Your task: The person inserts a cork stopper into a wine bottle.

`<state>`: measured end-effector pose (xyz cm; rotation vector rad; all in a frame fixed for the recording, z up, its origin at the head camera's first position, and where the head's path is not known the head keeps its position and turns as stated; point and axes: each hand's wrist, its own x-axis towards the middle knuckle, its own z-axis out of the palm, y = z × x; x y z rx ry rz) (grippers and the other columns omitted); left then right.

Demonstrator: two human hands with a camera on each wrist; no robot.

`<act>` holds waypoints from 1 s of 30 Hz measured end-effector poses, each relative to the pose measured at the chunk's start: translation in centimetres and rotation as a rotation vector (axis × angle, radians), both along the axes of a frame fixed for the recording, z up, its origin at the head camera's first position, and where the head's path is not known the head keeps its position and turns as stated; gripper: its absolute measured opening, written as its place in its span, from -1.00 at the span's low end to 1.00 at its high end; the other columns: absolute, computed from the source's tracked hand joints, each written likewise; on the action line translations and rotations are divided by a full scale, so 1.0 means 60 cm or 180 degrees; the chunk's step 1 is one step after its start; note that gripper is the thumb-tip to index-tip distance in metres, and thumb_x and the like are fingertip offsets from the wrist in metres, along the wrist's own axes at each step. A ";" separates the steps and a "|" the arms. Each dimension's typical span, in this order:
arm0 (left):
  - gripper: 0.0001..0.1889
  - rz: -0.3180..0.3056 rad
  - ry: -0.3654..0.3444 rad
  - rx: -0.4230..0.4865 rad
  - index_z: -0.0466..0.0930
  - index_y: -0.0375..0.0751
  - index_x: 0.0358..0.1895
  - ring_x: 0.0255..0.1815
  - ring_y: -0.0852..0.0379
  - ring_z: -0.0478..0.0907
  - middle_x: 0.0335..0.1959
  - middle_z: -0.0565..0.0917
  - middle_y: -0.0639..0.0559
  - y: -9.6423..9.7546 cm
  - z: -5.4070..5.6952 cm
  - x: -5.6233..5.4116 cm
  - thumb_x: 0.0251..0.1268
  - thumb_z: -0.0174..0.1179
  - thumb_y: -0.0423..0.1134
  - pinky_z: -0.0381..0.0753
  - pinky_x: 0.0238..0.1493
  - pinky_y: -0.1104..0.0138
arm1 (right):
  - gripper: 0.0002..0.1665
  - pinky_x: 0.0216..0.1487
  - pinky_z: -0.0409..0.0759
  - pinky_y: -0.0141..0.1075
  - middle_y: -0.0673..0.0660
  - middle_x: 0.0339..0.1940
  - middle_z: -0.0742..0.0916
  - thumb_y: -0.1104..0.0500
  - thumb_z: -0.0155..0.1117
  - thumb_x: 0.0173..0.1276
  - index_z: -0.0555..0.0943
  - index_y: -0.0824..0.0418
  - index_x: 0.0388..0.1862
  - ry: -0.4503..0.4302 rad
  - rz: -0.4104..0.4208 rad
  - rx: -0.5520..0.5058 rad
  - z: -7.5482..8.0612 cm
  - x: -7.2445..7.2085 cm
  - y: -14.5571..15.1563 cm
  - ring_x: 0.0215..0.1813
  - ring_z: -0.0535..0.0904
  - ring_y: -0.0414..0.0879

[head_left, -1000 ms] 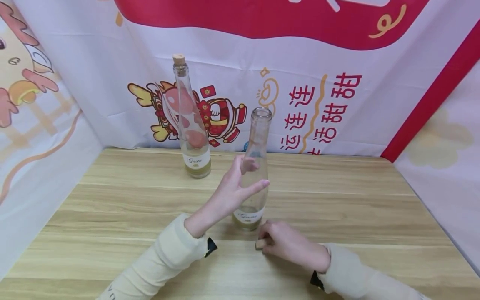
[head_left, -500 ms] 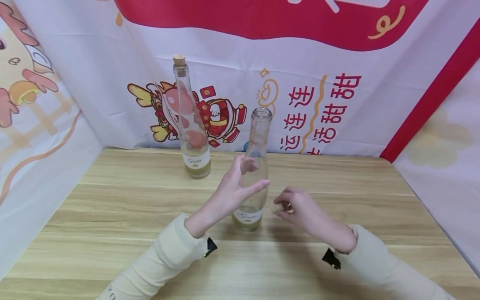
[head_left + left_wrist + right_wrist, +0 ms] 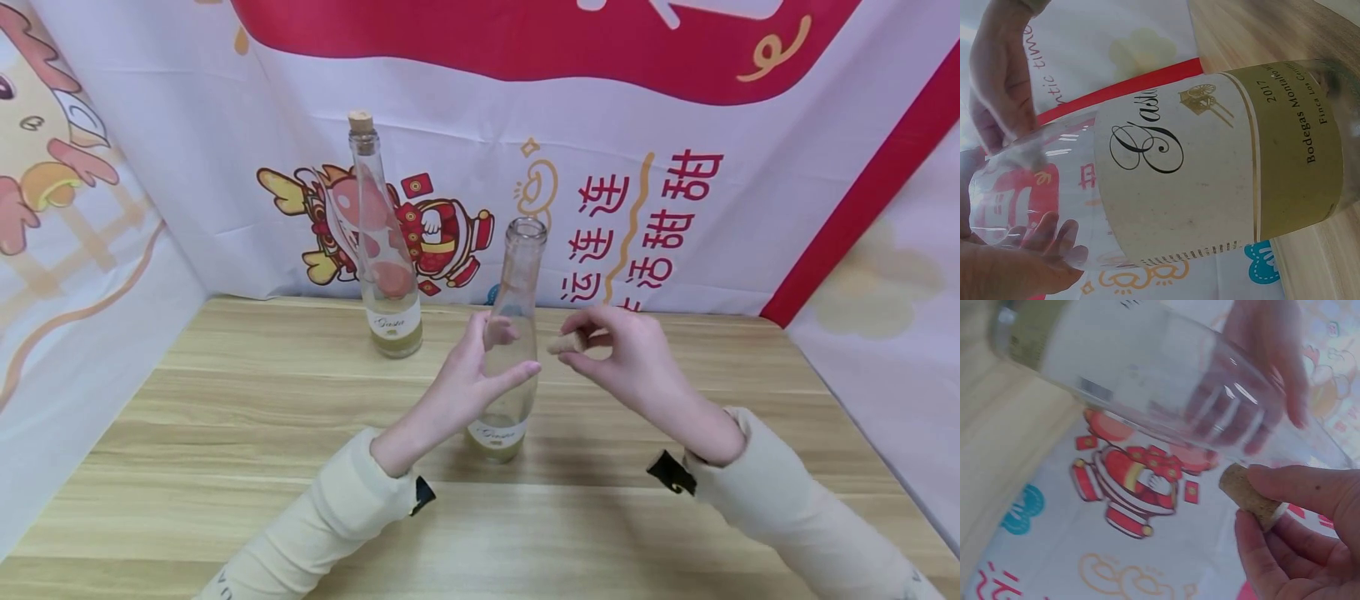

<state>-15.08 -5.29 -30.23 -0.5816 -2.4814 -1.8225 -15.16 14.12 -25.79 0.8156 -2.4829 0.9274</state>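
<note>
A clear glass wine bottle (image 3: 512,408) with a white and olive label stands upright on the table, its mouth uncovered. My left hand (image 3: 468,375) grips its middle, thumb on the near side and fingers behind the glass. To the right of that bottle, my right hand (image 3: 633,354) pinches a cork (image 3: 567,342) between thumb and fingers, raised above the table and below the bottle's mouth. In the right wrist view the cork (image 3: 1250,495) shows beside the glass. The label (image 3: 1179,169) fills much of the left wrist view.
Farther back on the left stands a second glass bottle (image 3: 395,321) with a cork (image 3: 361,122) in its mouth. The wooden table (image 3: 225,433) ends at a printed cloth backdrop (image 3: 465,108), with more cloth along both sides.
My right hand has lifted the cork from the tabletop near the bottle's base, moving up and away to the bottle's right side. The left hand and both bottles have stayed in place.
</note>
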 end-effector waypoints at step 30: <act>-0.44 -0.0028 -0.0046 -0.0057 0.18 -0.11 0.12 0.17 0.16 0.33 0.05 0.47 0.04 -0.001 0.001 -0.001 0.14 0.24 -0.06 0.23 0.25 0.08 | -0.56 -0.14 0.58 -0.39 0.18 -0.20 0.64 0.47 0.30 0.06 0.51 0.45 -0.01 0.0997 0.0389 -0.1090 0.152 0.005 -0.039 -0.16 0.59 -0.15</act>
